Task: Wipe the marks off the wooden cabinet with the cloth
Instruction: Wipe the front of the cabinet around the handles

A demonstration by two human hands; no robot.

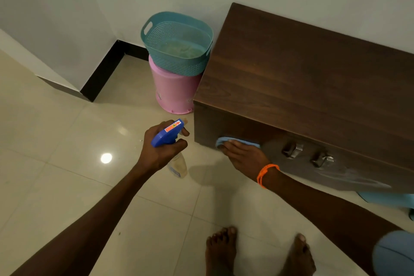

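While right hand [244, 154] presses cloth [237, 141] flat-fingered lengthwise along cabinet [302, 87] front, left hand [163, 148] grips spray bottle [172, 148].

A dark brown wooden cabinet [313, 78] with a grained flat top is standing on the floor at the right, against the far wall. Two metal handles are showing on its front face. A light blue cloth [237, 142] is lying flattened against that front, near its left edge.

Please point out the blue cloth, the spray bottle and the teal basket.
blue cloth [224, 140]: head view, left end above the fingers.
spray bottle [167, 133]: head view, blue trigger head.
teal basket [179, 66]: head view, perforated front wall.
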